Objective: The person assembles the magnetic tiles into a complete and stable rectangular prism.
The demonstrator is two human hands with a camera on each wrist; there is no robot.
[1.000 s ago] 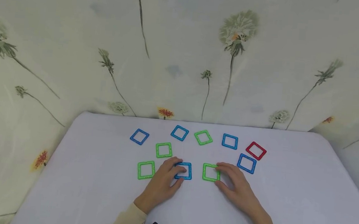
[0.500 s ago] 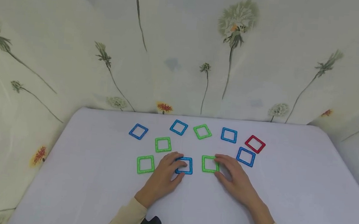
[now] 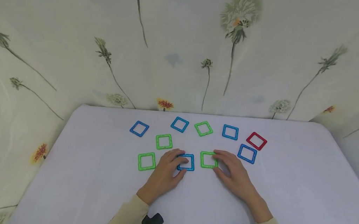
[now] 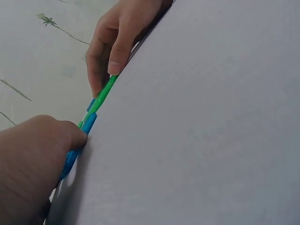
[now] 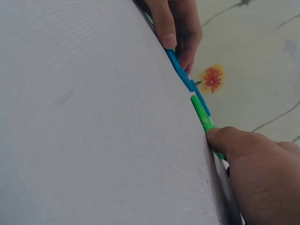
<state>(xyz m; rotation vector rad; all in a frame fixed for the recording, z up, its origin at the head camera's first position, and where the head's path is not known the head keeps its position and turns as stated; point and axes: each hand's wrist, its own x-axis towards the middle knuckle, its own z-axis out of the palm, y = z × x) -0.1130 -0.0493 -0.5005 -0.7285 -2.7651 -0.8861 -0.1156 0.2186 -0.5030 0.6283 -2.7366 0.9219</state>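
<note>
Two open square magnetic tiles lie on the white table in the head view, side by side with a narrow gap between them. My left hand (image 3: 165, 170) pinches the blue magnetic tile (image 3: 192, 162), thumb at its near edge and fingers over its far and left sides. The green magnetic tile (image 3: 202, 159) is held by its right side between thumb and fingers of my right hand (image 3: 236, 174). In the left wrist view the blue tile (image 4: 70, 161) sits under the left thumb. The right wrist view has the green tile (image 5: 200, 112) at the right thumb, low against the tabletop.
Behind the hands lie more square tiles: several blue, such as one at the back (image 3: 229, 138), a few green (image 3: 163, 148), and one red (image 3: 262, 146) at the right beside a blue tile (image 3: 246, 160). The white table (image 3: 76, 174) ends at a flower-printed backdrop (image 3: 175, 83).
The blue and green tiles have been drawn closer together, so the gap between them has narrowed. The head view has tilted slightly, shifting the whole scene upward.
</note>
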